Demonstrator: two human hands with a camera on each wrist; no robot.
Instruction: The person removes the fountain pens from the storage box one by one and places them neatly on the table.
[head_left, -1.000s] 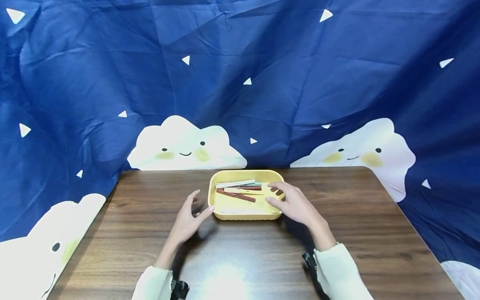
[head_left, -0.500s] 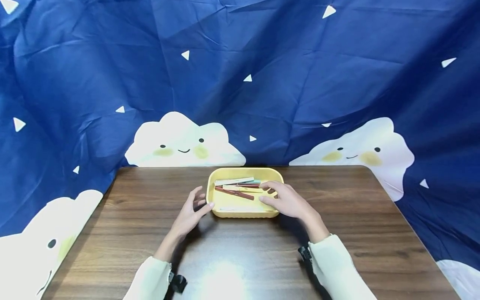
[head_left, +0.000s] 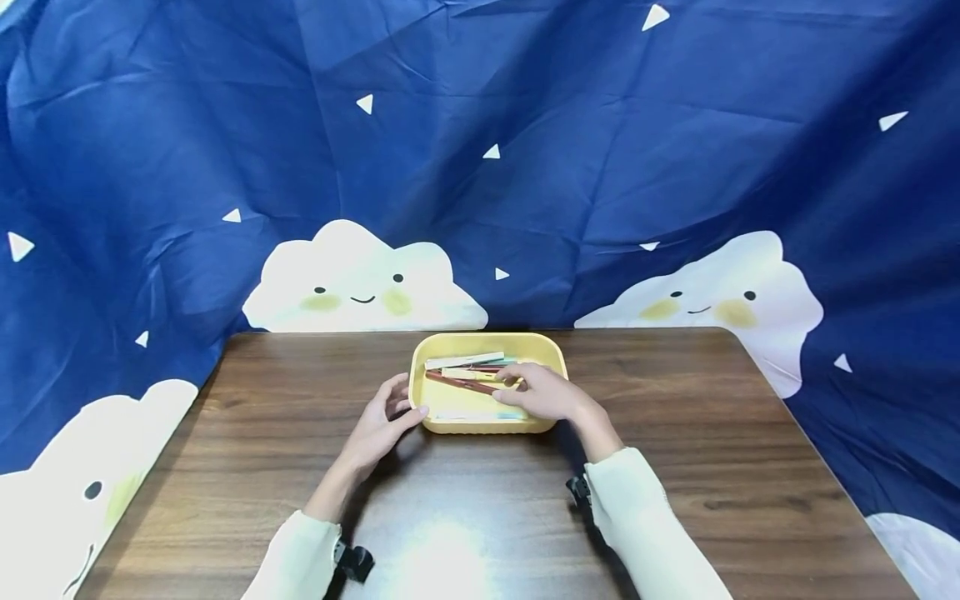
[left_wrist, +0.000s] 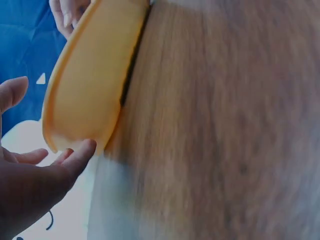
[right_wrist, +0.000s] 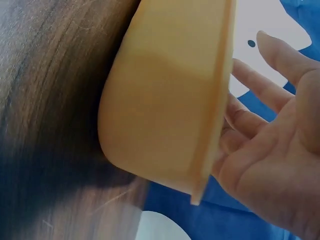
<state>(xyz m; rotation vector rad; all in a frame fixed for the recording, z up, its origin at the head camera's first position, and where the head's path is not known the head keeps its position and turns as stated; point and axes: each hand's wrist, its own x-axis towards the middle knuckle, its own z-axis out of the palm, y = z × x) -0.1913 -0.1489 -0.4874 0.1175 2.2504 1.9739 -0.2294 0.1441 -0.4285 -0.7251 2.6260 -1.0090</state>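
Observation:
A yellow tray [head_left: 489,427] stands on the table, with several slim pens lying in it. Among them are a white pen [head_left: 463,361], a pale yellow pen [head_left: 459,374] and a dark red pen [head_left: 454,381]. My left hand [head_left: 373,430] is at the tray's left end, its thumb touching the front left corner and its fingers loosely bent beside the wall. Over the right half of the tray, my right hand [head_left: 546,393] reaches in with thumb and forefinger apart, close to the dark red pen's right end. In the right wrist view the tray's wall hides the pens.
Another light-coloured pen [head_left: 480,416] lies along the tray's front inside. The wooden table [head_left: 675,483] ends at a far edge just behind the tray. A blue cloth [head_left: 525,167] with white clouds hangs behind it.
My right hand has moved left and further over the tray, from its right end to the pens. The left hand stays at the left corner, and the view has shifted slightly.

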